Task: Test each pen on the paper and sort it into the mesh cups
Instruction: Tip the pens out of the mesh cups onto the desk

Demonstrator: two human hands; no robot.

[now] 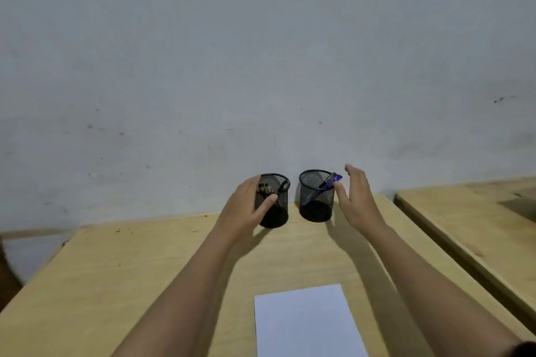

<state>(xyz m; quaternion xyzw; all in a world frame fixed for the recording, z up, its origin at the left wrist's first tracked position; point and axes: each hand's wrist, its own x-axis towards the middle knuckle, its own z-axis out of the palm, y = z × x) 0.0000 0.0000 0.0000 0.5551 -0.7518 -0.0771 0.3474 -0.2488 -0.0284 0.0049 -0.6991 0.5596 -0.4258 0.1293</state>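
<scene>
Two black mesh cups stand at the far edge of the wooden desk, near the wall. My left hand wraps around the left cup, which holds dark pens poking above its rim. The right cup holds a blue pen leaning against its right rim. Just right of that cup is my right hand, fingers spread, holding nothing; I cannot tell whether the thumb touches the mesh. A white sheet of paper lies at the near edge of the desk between my forearms.
The wooden desk ends at a grey wall just behind the cups. A second wooden desk stands to the right, with a narrow gap between the two.
</scene>
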